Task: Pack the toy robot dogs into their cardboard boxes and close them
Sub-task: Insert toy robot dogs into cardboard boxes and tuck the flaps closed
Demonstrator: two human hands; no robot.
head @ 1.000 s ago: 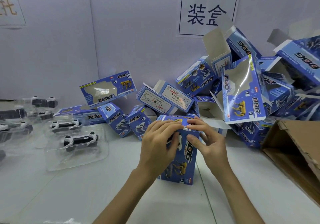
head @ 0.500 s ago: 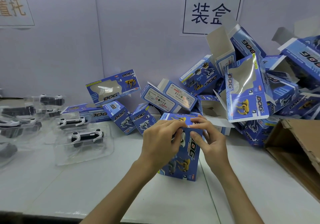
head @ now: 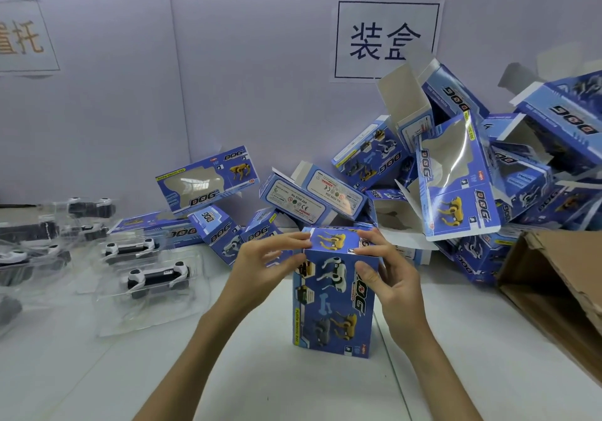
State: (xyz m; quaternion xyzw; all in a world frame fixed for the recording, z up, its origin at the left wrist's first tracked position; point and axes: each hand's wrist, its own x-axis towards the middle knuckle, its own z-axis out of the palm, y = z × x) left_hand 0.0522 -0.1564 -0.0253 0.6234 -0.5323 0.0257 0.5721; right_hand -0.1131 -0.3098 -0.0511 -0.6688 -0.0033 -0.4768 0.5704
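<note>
A blue toy-dog box (head: 332, 309) stands upright on the white table (head: 228, 371) in front of me, its top flap lying flat. My left hand (head: 260, 267) pinches the box's top left corner between fingertips and thumb. My right hand (head: 391, 274) grips the top right corner, fingers on the top flap and thumb on the printed front. To the left lie white and black toy robot dogs (head: 156, 279) in clear plastic trays, with another toy dog (head: 130, 249) behind.
A heap of blue boxes (head: 456, 186), several with open flaps, leans against the back wall from the centre to the right. A brown cardboard carton (head: 553, 293) lies open at the right edge. More clear trays with dogs (head: 88, 207) fill the far left.
My left hand has slid off the box's front to its top left corner, uncovering the printed face. The right hand stays at the top right corner. The view has shifted slightly.
</note>
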